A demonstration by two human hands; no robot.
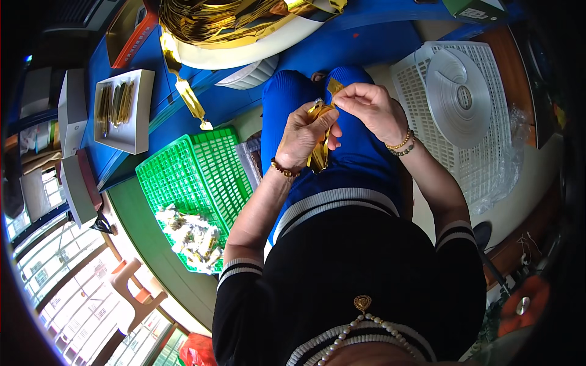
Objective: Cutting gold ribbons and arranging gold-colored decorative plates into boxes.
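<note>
Pinching shiny gold foil ribbon [320,135] — both hands [342,119].

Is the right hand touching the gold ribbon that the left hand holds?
Touching. The head view shows the right hand pinching the top of the gold ribbon, while the left hand wraps around its middle.

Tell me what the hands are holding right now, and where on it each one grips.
Both hold one gold ribbon strip. The right hand pinches its upper end; the left hand has its grip around the middle, and the tail hangs below it.
</note>
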